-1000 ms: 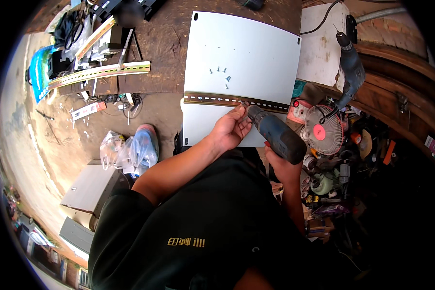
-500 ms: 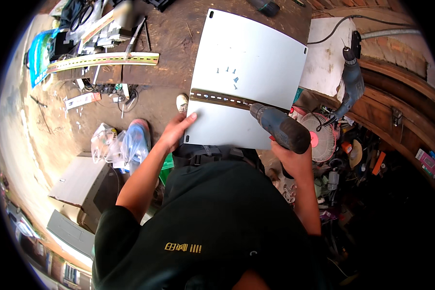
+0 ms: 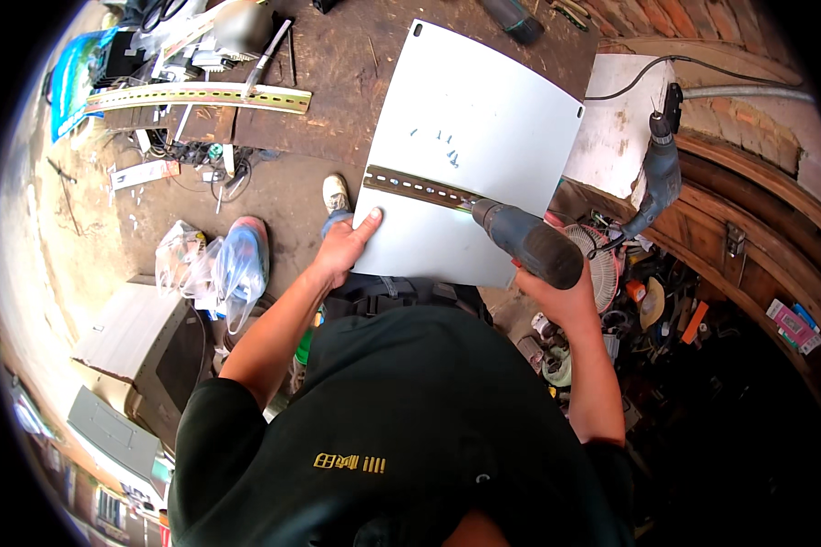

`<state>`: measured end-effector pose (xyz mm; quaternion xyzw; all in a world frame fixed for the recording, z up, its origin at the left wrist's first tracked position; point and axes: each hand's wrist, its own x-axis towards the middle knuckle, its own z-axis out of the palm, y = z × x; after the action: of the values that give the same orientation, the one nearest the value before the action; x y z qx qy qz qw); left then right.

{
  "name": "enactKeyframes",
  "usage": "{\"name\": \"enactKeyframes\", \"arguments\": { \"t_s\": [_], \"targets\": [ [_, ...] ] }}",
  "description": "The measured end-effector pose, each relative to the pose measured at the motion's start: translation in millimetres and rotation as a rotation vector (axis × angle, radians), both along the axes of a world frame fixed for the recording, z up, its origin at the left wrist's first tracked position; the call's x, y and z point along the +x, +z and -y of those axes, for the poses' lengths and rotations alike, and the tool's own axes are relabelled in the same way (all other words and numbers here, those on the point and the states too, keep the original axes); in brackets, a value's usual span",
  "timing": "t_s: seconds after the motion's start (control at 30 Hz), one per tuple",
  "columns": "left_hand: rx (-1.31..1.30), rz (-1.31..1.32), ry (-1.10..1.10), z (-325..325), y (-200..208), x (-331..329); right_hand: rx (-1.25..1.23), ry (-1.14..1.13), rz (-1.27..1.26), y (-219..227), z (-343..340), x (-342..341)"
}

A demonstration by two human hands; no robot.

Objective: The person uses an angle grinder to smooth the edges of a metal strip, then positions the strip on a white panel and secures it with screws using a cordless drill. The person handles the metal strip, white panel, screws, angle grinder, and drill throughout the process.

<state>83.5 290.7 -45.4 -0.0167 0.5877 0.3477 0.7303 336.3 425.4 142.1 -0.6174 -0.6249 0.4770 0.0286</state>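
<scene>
A white metal panel [image 3: 483, 100] rests partly on the brown table, its near edge against my waist. My left hand [image 3: 345, 248] grips its near left edge, thumb on top. A slotted metal rail [image 3: 410, 188] lies across the panel. In my right hand [image 3: 556, 296] is a dark blue cordless drill [image 3: 529, 242], fingers wrapped round its handle. The drill's tip points left, at the right part of the rail; whether a screw sits under it I cannot make out. Several small screws [image 3: 452, 155] lie loose on the panel beyond the rail.
Another slotted rail [image 3: 201, 96] lies at the front left of the table [image 3: 337, 82]. A second drill [image 3: 663, 169] hangs at the right by a white box [image 3: 625, 128]. A fan [image 3: 602, 269] and clutter stand below it. Plastic bags [image 3: 242, 264] lie on the floor at left.
The panel has turned slightly clockwise in view, and the loose screws have shifted a little on it. Both hands keep their hold, with the drill still at the rail.
</scene>
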Motion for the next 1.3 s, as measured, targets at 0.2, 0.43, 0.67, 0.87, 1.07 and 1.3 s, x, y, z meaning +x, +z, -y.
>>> {"name": "enactKeyframes", "arguments": {
  "t_s": [0.2, 0.43, 0.67, 0.87, 1.07, 1.3],
  "targets": [
    [-0.016, -0.024, -0.019, -1, 0, -1, -0.002, -0.010, -0.021, -2, -1, 0],
    [-0.006, -0.018, -0.027, -1, 2, -1, 0.026, 0.021, 0.004, -5, -1, 4],
    [0.002, -0.036, -0.001, -1, 0, 2, 0.060, 0.195, 0.110, -3, -1, 8],
    [-0.016, -0.022, -0.008, -2, 2, 2, 0.087, 0.284, 0.179, 6, -6, -2],
    [-0.009, -0.045, -0.002, -3, 3, 3, 0.108, 0.396, 0.266, 16, 1, -14],
    [0.009, -0.055, -0.015, -2, 3, 1, 0.096, 0.420, 0.314, 18, -4, -21]
  ]
}}
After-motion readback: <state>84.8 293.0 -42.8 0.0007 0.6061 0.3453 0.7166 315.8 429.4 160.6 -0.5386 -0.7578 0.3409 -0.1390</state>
